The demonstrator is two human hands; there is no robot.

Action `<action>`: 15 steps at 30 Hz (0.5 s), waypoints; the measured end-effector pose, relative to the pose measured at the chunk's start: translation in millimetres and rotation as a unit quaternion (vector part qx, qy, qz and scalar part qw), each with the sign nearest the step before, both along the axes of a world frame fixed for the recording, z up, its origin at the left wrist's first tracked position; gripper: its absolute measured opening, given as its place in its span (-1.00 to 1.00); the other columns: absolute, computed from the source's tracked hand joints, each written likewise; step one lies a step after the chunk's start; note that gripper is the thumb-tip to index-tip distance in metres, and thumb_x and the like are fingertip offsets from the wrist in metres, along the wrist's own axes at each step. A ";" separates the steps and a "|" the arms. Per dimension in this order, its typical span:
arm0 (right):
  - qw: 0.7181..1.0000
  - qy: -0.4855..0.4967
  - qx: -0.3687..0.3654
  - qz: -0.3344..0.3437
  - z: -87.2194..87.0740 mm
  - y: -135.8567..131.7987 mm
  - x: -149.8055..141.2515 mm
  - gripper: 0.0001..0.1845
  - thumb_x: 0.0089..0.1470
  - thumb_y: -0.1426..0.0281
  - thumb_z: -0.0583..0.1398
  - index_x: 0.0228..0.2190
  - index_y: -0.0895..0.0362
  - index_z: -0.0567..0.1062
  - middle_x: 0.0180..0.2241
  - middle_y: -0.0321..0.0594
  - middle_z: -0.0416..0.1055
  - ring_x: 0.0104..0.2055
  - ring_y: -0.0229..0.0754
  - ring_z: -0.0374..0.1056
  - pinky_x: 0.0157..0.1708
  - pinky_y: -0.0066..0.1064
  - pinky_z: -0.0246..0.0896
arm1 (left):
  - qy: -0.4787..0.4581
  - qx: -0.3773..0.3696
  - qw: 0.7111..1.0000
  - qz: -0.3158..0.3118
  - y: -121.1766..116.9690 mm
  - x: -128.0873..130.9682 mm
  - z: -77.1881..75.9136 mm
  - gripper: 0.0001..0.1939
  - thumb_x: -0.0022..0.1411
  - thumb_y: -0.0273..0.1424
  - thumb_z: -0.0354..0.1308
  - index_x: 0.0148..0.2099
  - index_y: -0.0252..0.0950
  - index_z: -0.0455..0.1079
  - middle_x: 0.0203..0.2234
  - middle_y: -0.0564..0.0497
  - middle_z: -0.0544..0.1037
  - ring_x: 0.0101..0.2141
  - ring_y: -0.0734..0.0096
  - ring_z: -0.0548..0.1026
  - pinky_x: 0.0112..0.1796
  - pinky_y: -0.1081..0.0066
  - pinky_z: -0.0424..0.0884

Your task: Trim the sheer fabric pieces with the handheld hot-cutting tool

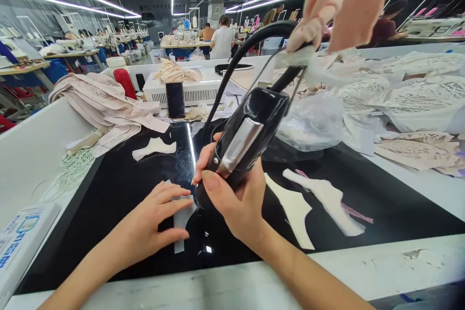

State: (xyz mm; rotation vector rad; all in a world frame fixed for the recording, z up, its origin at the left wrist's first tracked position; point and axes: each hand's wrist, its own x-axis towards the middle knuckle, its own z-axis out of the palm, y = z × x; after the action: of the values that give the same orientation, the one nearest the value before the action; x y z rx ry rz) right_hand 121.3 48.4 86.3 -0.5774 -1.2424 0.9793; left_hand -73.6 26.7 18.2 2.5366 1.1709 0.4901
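My right hand [240, 203] is wrapped round a black corded hand tool with a metal lever [250, 131]. The tool is tilted, its lower end near the black table surface and hidden by my fingers. A cord and ties run up from its top to a bunch of pink cloth [348, 5]. My left hand [156, 218] is open, fingers apart, resting over a thin pale grey strip [180, 225] left of the tool. Right of my right hand lie a cream cut fabric piece [292, 210] and a white piece [330, 198] over a pink strip.
Another cream piece [154, 147] lies at the back left. Behind it stand a phone [176, 100], a white vented box [199, 89] and a red thread cone [124, 82]. Beige fabric [98, 99] drapes at left; lace pieces [410, 92] and a plastic bag [312, 123] lie at right.
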 end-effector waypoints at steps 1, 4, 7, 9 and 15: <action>1.000 0.000 -0.005 0.005 -1.0 -0.2 -2.5 -0.63 -0.05 0.36 0.33 -0.32 0.00 0.22 -0.47 -0.40 0.35 -0.54 -0.25 0.34 -0.51 -0.32 0.35 | 0.002 -0.020 1.000 -0.006 -0.7 0.3 1.3 -0.48 0.28 -0.15 0.27 0.25 -0.09 0.37 0.23 -0.11 0.40 0.25 0.01 0.31 0.28 -0.15 0.13; 1.000 -0.001 -0.005 0.005 -4.9 0.3 -8.8 -0.63 -0.06 0.35 0.32 -0.34 0.00 0.21 -0.46 -0.39 0.36 -0.54 -0.25 0.33 -0.52 -0.32 0.35 | 0.009 -0.056 0.998 -0.021 -1.0 -1.2 4.3 -0.31 0.16 -0.04 0.34 0.28 -0.14 0.35 0.23 -0.17 0.40 0.26 -0.08 0.27 0.26 -0.15 0.17; 1.000 -0.010 -0.008 0.000 -9.7 0.8 -11.3 -0.62 -0.07 0.34 0.33 -0.33 0.01 0.21 -0.44 -0.37 0.38 -0.54 -0.26 0.32 -0.52 -0.34 0.36 | 0.018 -0.070 0.997 -0.032 -0.7 -2.1 6.6 -0.24 0.13 0.00 0.34 0.31 -0.14 0.32 0.24 -0.18 0.39 0.25 -0.10 0.28 0.28 -0.15 0.11; 1.000 -0.014 -0.014 0.006 -12.5 0.7 -11.0 -0.61 -0.06 0.34 0.34 -0.29 0.01 0.24 -0.42 -0.36 0.39 -0.53 -0.26 0.33 -0.49 -0.32 0.37 | 0.023 -0.076 0.996 -0.035 -1.1 -1.7 7.6 -0.23 0.15 0.00 0.33 0.33 -0.12 0.28 0.27 -0.17 0.36 0.25 -0.08 0.29 0.30 -0.15 0.06; 1.000 -0.003 -0.002 0.025 -14.4 0.5 -8.7 -0.61 -0.02 0.38 0.33 -0.21 0.01 0.27 -0.40 -0.37 0.40 -0.48 -0.24 0.36 -0.45 -0.31 0.38 | 0.024 -0.082 0.996 -0.028 -3.9 -1.0 7.6 -0.18 0.16 0.01 0.32 0.38 -0.09 0.20 0.30 -0.12 0.31 0.29 -0.03 0.23 0.33 -0.10 -0.01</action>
State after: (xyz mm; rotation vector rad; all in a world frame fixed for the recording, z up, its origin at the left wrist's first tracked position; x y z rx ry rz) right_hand 112.6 48.9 71.8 -0.5550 -1.2657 1.0231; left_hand -74.6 22.8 25.8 2.4455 1.1046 0.3082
